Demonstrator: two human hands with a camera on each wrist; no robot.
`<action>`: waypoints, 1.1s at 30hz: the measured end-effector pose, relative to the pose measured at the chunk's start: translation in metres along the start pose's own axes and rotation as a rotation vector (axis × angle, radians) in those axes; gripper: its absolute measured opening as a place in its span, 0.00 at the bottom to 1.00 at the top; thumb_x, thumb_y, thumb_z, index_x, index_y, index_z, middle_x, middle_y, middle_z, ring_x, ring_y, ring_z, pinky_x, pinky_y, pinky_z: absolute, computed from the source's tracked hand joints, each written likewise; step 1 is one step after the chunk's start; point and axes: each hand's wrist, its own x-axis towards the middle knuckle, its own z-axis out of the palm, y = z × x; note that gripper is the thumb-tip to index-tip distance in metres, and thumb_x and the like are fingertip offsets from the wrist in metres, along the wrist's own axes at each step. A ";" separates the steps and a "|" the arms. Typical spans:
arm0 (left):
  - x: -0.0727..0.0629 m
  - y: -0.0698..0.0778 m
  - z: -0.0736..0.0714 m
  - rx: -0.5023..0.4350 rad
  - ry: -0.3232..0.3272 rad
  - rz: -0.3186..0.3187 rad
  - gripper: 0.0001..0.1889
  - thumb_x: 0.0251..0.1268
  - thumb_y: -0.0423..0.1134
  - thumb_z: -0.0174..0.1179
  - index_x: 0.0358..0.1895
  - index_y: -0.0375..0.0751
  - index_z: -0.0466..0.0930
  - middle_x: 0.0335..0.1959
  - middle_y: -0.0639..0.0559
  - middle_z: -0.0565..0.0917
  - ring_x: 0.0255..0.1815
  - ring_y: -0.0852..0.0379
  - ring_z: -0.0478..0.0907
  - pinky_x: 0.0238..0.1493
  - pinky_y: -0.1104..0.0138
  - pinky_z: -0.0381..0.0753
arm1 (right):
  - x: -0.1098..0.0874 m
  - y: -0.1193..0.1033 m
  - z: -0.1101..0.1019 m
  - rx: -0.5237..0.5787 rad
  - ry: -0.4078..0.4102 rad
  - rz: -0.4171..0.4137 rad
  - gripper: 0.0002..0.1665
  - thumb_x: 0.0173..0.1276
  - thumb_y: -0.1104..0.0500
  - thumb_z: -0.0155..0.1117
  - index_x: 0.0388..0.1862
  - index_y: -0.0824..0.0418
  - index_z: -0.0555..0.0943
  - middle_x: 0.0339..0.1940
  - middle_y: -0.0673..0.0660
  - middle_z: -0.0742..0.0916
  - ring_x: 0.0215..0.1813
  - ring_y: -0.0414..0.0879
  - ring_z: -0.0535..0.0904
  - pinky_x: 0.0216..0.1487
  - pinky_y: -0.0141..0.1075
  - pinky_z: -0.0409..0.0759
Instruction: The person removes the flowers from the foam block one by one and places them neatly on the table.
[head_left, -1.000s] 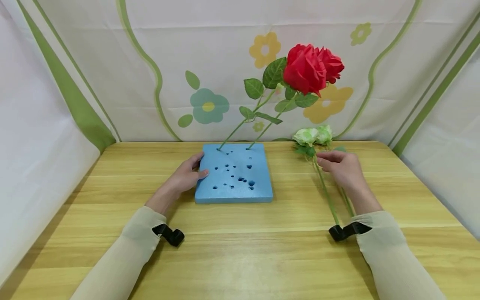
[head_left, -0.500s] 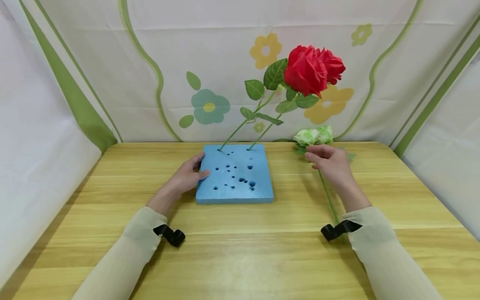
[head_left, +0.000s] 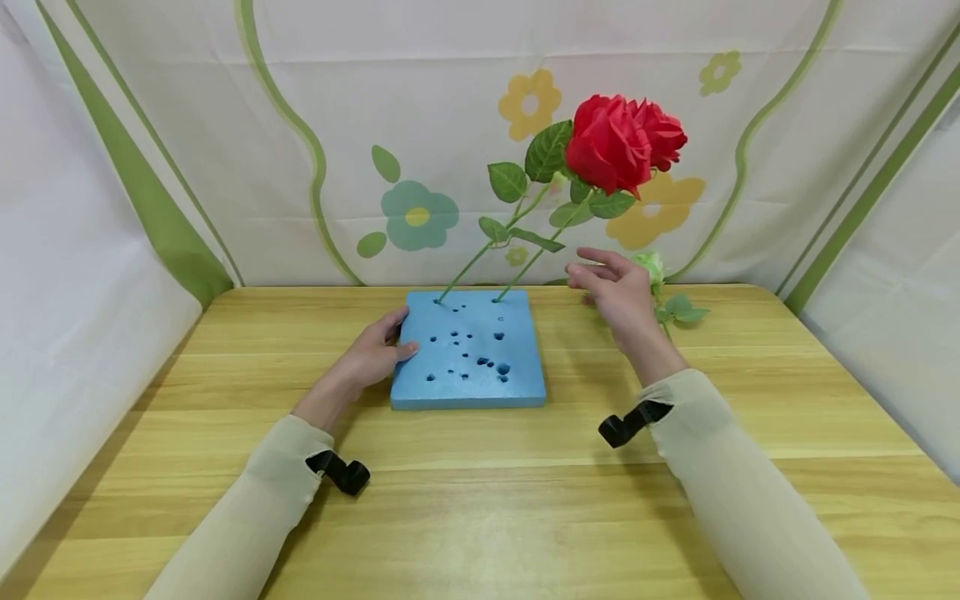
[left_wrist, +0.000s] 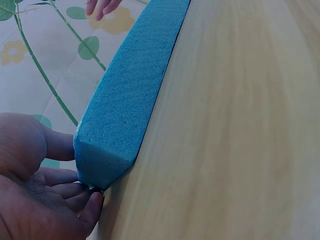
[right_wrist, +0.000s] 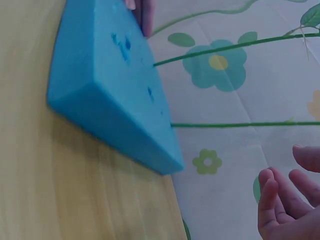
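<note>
In the head view my left hand [head_left: 371, 348] grips the left edge of a blue foam block [head_left: 412, 392], thumb over the top. The left wrist view shows its fingers [left_wrist: 72, 192] at the block's corner. Two red artificial roses [head_left: 609, 146] stand in holes at the block's back edge, their stems [head_left: 468, 267] leaning right. My right hand [head_left: 615, 296] hovers right of the stems, apart from them, holding nothing, fingers loosely bent. A pale green artificial flower [head_left: 649, 265] lies behind it, largely hidden by the hand and forearm.
The block's top has several holes [head_left: 482, 361] of differing sizes. It rests on a wooden table [head_left: 480, 500]. A printed curtain [head_left: 300, 208] hangs behind the table's back edge, and white cloth [head_left: 82, 292] borders the sides.
My right hand has left the pale green flowers, moving left and up towards the rose stems, and now covers much of those flowers. The left hand and block have stayed put.
</note>
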 end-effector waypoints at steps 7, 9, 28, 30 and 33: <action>0.000 -0.001 0.001 -0.006 -0.003 0.002 0.39 0.86 0.36 0.51 0.88 0.41 0.40 0.89 0.38 0.47 0.91 0.39 0.43 0.88 0.46 0.48 | 0.007 -0.010 0.028 0.122 0.028 0.003 0.27 0.76 0.54 0.71 0.72 0.51 0.81 0.55 0.51 0.90 0.50 0.41 0.89 0.46 0.33 0.85; 0.000 0.000 0.001 -0.008 -0.004 0.002 0.39 0.85 0.36 0.51 0.88 0.41 0.40 0.89 0.38 0.48 0.91 0.39 0.43 0.89 0.46 0.49 | 0.008 -0.013 0.033 0.126 0.030 0.008 0.27 0.76 0.54 0.71 0.72 0.51 0.81 0.56 0.51 0.89 0.51 0.41 0.89 0.46 0.32 0.85; -0.002 0.003 0.000 -0.004 -0.003 0.002 0.39 0.85 0.36 0.51 0.89 0.41 0.40 0.89 0.37 0.47 0.91 0.39 0.43 0.88 0.45 0.49 | 0.010 -0.027 0.048 0.165 0.143 -0.157 0.12 0.77 0.53 0.70 0.54 0.55 0.89 0.58 0.49 0.91 0.44 0.40 0.90 0.37 0.30 0.84; -0.002 0.003 0.000 -0.003 -0.004 0.002 0.39 0.86 0.36 0.51 0.89 0.41 0.39 0.89 0.37 0.47 0.91 0.39 0.43 0.88 0.45 0.49 | 0.010 -0.026 0.048 0.163 0.144 -0.166 0.12 0.76 0.52 0.71 0.53 0.55 0.89 0.58 0.49 0.91 0.44 0.39 0.90 0.38 0.30 0.84; -0.002 0.004 0.000 -0.001 -0.006 0.002 0.39 0.86 0.37 0.51 0.89 0.41 0.39 0.89 0.37 0.47 0.91 0.38 0.43 0.88 0.45 0.49 | 0.010 -0.026 0.047 0.147 0.152 -0.180 0.12 0.76 0.51 0.71 0.53 0.54 0.89 0.57 0.49 0.91 0.44 0.39 0.90 0.38 0.30 0.84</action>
